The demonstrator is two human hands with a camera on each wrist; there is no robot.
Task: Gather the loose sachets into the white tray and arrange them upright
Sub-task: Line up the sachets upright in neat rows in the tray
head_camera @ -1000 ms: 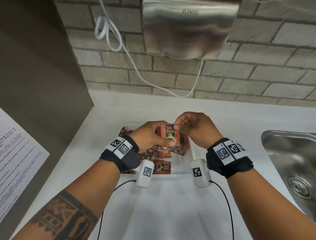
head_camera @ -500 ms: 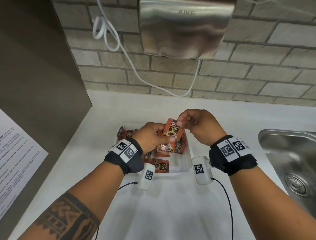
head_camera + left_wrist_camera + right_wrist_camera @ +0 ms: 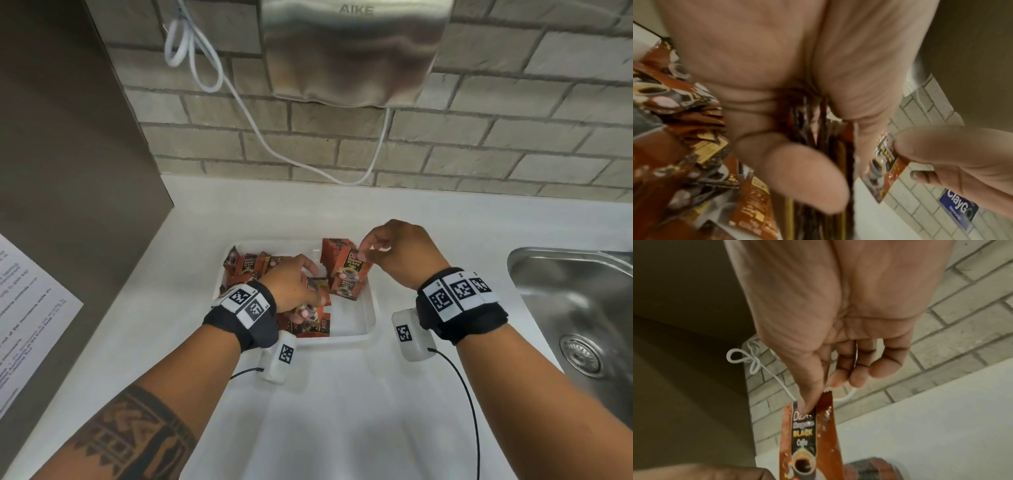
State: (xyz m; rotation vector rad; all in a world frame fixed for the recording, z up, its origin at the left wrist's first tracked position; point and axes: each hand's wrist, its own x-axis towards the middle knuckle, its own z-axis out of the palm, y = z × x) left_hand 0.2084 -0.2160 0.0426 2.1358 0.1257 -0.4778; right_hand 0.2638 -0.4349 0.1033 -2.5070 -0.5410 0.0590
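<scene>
Since half a second ago our left hand (image 3: 294, 287) has dropped into the loose sachets (image 3: 248, 267) in the white tray (image 3: 371, 317) on the bench (image 3: 445, 222), fingers curled round a bunch. Our right hand (image 3: 399, 251) pinches one coffee sachet (image 3: 349, 265) by its top edge, upright against the standing stack. Light, thin, slippery foil; we judge the sealed edges the best hold.

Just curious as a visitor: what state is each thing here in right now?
white tray: on counter, partly filled.
upright sachets: standing at tray's far side.
loose sachets: jumbled in tray.
right hand: pinching one sachet.
left hand: gripping a bundle.
</scene>
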